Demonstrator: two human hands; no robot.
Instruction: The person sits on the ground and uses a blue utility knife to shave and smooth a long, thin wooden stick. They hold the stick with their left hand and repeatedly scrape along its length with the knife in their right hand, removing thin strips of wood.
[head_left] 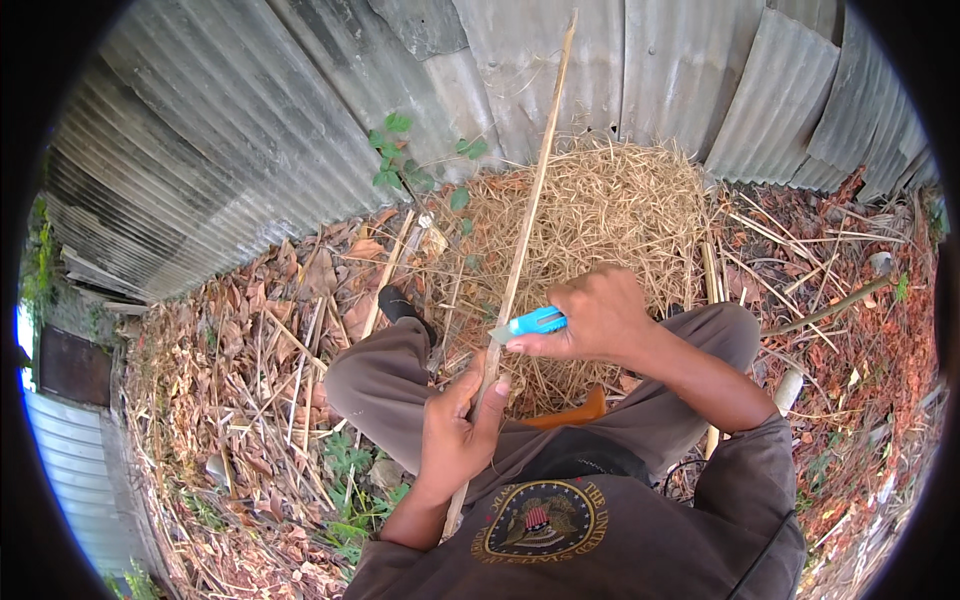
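A long, thin strip of split wood or bamboo [540, 170] slants from beside my body up toward the metal fence. My left hand [462, 425] is wrapped round its lower part, thumb on the near side. In my right hand [600, 315] is a blue utility knife [538, 321], its short blade resting against the strip just above my left hand. The strip's lower end passes behind my left wrist and shows again beside my shirt. Part of the knife's handle is hidden in my right palm.
Between my bent legs and the corrugated metal fence [680, 80] lies a heap of pale shavings [620, 200]. An orange object [570, 410], partly hidden, is between my legs. Dry leaves and sticks [290, 330] cover the left ground. A green plant [390, 155] grows by the fence.
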